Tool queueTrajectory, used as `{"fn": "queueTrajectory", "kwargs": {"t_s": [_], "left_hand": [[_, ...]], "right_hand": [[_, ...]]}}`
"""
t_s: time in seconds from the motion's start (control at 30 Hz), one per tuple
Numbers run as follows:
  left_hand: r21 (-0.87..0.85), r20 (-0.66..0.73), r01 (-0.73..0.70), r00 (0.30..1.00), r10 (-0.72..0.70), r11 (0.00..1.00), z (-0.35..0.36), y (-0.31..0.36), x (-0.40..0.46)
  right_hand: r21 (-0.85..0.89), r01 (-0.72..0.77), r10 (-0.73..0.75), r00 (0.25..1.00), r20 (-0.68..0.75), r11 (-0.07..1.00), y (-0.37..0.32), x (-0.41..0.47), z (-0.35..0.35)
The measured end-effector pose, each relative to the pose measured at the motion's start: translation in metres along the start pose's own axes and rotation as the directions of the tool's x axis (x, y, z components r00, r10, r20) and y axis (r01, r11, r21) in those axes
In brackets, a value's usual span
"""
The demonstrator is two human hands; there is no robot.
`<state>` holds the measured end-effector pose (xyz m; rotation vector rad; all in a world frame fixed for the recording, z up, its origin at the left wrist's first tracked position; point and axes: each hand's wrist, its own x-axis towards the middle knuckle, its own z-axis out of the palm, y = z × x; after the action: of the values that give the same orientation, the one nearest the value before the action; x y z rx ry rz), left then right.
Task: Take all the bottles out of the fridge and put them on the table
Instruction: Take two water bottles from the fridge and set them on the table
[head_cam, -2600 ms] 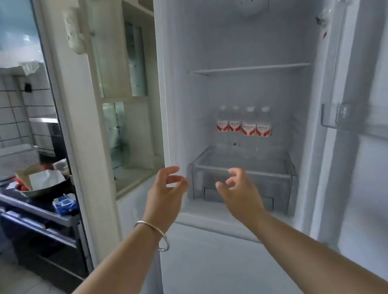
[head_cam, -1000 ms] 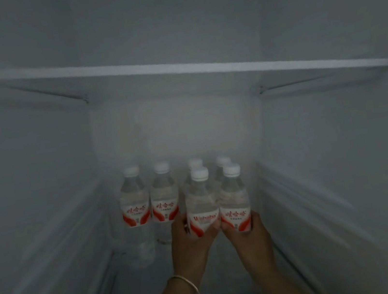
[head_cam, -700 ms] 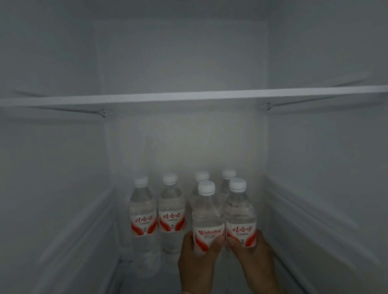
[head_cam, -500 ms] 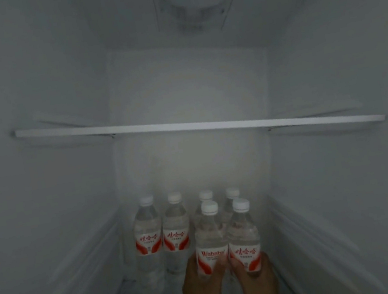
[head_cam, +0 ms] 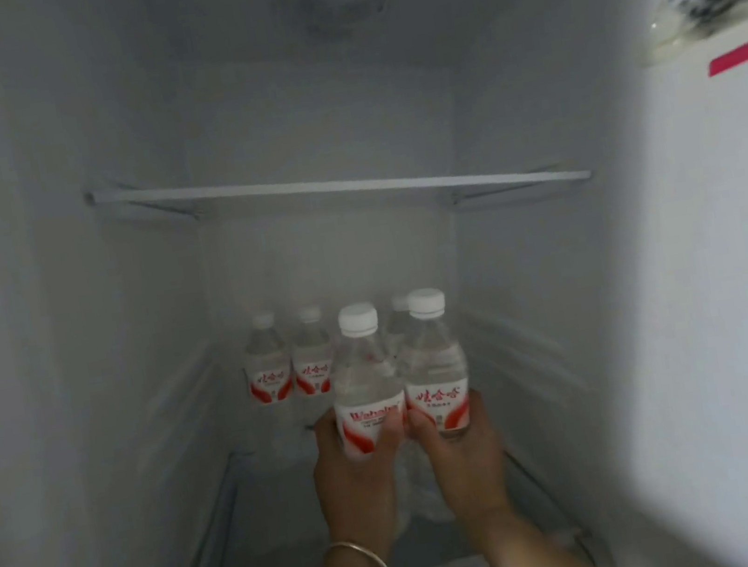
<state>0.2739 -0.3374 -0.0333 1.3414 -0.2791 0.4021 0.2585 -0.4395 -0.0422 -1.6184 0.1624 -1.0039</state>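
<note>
bottles at lower centre of the frame — your left hand (head_cam: 351,475) grips one bottle (head_cam: 366,382), your right hand (head_cam: 466,457) the other bottle (head_cam: 433,362), side by side; more bottles (head_cam: 288,360) stand behind them in the fridge (head_cam: 76,330).

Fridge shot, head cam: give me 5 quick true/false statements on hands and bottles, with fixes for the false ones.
1. The left hand grips a bottle with a white cap. True.
2. The right hand is empty. False: it grips a second bottle beside the first.
3. Both held bottles are lying on their sides. False: both are upright, caps up.
4. More bottles stand at the back of the fridge, among them two left-hand ones side by side. True.
5. The shelf above the bottles carries a row of bottles. False: nothing shows on it.
</note>
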Motion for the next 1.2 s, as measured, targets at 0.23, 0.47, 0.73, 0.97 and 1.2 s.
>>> {"fn": "queueTrajectory", "kwargs": {"t_s": [0.23,0.47,0.73,0.97,1.2], "left_hand": [[-0.061,0.125,0.015,0.992,-0.007,0.998,-0.05,0.039,-0.091],[-0.101,0.309,0.086,0.95,-0.051,0.991,-0.078,0.096,-0.19],[-0.182,0.519,0.161,0.854,-0.044,0.97,-0.059,0.164,-0.302],[-0.19,0.649,0.172,0.761,-0.008,0.967,-0.015,0.22,-0.43],[-0.187,0.754,0.256,0.656,-0.028,0.948,0.031,0.279,-0.583]], "right_hand": [[-0.092,0.013,-0.028,0.986,-0.163,0.996,-0.066,-0.113,-0.043],[-0.22,-0.035,-0.039,0.945,-0.326,0.975,-0.126,-0.214,-0.112],[-0.306,-0.054,-0.111,0.861,-0.497,0.95,-0.195,-0.296,-0.214],[-0.412,-0.144,-0.171,0.752,-0.637,0.9,-0.252,-0.371,-0.336],[-0.484,-0.259,-0.196,0.682,-0.705,0.836,-0.305,-0.459,-0.481]]}}
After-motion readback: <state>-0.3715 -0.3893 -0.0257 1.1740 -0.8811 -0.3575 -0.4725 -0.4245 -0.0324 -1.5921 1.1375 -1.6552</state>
